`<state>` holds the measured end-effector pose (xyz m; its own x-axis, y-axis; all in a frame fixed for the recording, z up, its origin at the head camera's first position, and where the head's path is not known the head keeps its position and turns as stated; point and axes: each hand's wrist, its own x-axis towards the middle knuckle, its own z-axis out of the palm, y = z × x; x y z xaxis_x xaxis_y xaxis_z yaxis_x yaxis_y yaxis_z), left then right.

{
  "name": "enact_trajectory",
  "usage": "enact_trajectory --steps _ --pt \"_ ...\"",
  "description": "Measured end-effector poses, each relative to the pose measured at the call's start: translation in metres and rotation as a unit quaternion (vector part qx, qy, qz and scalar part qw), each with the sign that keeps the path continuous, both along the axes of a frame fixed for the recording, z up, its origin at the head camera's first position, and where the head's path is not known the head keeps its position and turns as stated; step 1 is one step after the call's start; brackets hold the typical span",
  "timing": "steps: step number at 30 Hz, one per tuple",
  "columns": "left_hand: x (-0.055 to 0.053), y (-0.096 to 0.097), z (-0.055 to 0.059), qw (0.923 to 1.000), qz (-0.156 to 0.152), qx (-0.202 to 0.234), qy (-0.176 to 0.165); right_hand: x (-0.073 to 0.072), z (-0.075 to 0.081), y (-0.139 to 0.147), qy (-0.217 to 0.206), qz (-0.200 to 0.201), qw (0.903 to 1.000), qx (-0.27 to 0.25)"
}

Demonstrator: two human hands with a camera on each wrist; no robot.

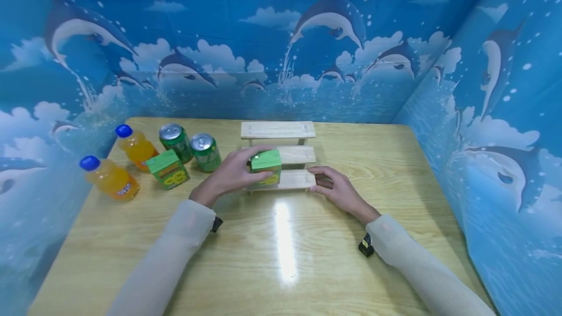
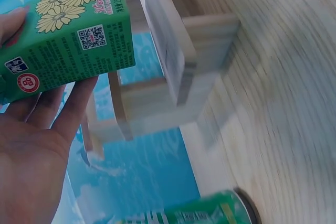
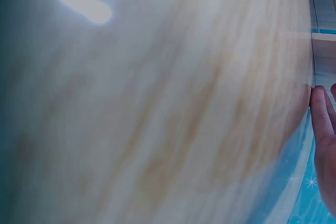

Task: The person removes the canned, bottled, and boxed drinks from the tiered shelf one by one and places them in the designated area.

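My left hand grips a green drink carton with yellow flowers on it. The carton is over the left part of the lowest step of a small three-tier wooden stand. In the left wrist view the carton is tilted and appears held off the boards, fingers beneath it. At the right end of the lowest step, my right hand holds the stand between thumb and fingers. Only part of that right hand shows at the edge of the right wrist view, against the wood.
Left of the stand are two green cans, another green carton and two orange drink bottles with blue caps. The wooden table is bounded by a blue dolphin-print curtain at the back and sides.
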<state>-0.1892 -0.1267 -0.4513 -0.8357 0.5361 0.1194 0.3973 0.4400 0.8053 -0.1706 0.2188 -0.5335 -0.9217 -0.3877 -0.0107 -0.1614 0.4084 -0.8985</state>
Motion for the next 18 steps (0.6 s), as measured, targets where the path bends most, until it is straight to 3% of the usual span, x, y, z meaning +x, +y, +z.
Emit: enact_trajectory --steps 6,18 --pt "0.009 -0.021 0.005 0.9996 0.023 -0.004 -0.014 0.001 0.000 0.000 0.000 0.002 1.0000 0.000" --pt "0.018 -0.058 0.001 0.9960 0.085 -0.028 0.000 0.000 -0.001 0.001 -0.004 0.002 1.0000 0.000"
